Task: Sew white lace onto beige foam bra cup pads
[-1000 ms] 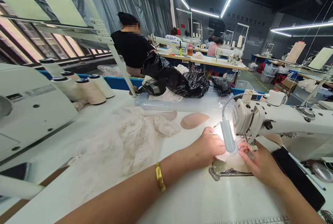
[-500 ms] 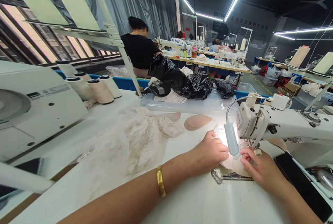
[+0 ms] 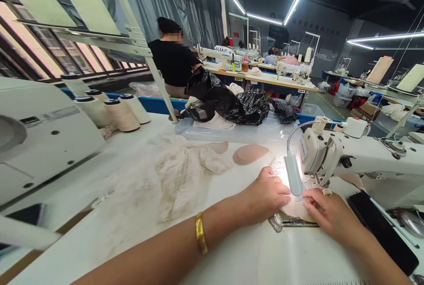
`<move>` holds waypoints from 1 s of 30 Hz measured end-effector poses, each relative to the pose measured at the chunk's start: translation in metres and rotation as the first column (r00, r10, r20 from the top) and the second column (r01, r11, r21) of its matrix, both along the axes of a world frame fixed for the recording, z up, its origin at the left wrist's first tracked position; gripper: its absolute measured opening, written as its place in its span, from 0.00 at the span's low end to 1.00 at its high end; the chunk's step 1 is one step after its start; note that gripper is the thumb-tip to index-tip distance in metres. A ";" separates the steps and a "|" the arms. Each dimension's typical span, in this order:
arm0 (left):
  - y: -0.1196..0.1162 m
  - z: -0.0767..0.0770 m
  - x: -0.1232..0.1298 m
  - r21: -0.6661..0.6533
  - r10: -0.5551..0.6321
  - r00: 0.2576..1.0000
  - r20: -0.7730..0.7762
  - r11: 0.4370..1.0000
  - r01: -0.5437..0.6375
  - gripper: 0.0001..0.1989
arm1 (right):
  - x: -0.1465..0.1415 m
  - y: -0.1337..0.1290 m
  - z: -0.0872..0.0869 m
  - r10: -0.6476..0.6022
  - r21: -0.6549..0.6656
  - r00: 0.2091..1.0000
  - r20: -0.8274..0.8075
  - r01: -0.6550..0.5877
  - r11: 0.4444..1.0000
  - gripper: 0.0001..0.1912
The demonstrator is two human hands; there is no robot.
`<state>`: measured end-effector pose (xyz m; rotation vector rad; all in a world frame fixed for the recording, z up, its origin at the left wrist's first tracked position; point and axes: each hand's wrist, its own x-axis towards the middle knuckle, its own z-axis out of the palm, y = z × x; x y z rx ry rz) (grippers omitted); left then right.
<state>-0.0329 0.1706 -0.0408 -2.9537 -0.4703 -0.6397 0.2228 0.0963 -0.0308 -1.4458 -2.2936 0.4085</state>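
A pale pink fabric piece (image 3: 294,210) lies on the bed of a white sewing machine (image 3: 361,157), brightly lit by a grey clip lamp (image 3: 294,176) on a bendable neck. On its left side, my left hand (image 3: 270,192) has curled fingers closed on the fabric edge. Opposite it, my right hand (image 3: 326,210) pinches the fabric just in front of the needle area. The lamp head hides part of the cloth between the hands. Lacy cream fabric (image 3: 179,174) is heaped left of my left hand, and two stacked beige oval pads (image 3: 251,154) lie behind it.
A black phone (image 3: 382,232) rests right of my right hand. Thread cones (image 3: 121,115) and another machine (image 3: 43,139) stand at the left. Black plastic bags (image 3: 228,99) lie beyond the table's far edge, near a seated person (image 3: 172,59).
The whole view has shifted slightly, so things at the left appear further left. Both hands keep about the same place on the fabric.
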 end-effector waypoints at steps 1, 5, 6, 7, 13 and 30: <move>0.001 -0.001 0.000 -0.005 -0.002 1.000 0.002 1.000 0.002 0.10 | -0.001 0.000 0.001 0.002 0.001 1.000 0.000 -0.002 1.000 0.12; 0.001 -0.002 0.001 -0.007 0.013 1.000 0.005 1.000 -0.013 0.10 | -0.001 -0.001 0.001 0.023 0.001 1.000 0.001 -0.023 1.000 0.13; 0.000 -0.002 0.001 -0.005 0.011 1.000 0.010 1.000 -0.011 0.09 | -0.001 -0.001 0.001 0.038 0.004 0.999 0.002 -0.038 0.999 0.13; -0.001 -0.002 0.001 -0.004 0.006 1.000 0.018 1.000 -0.006 0.09 | -0.001 -0.001 0.001 0.060 0.008 0.998 0.003 -0.060 0.998 0.13; -0.019 -0.001 0.001 -0.010 -0.099 0.994 0.053 0.995 0.099 0.11 | -0.004 -0.002 0.002 0.196 0.031 0.980 0.035 -0.197 0.980 0.12; -0.006 -0.004 0.014 -0.029 0.092 0.996 -0.017 0.995 -0.093 0.10 | -0.005 0.009 -0.026 0.024 0.143 0.996 0.081 -0.035 0.989 0.09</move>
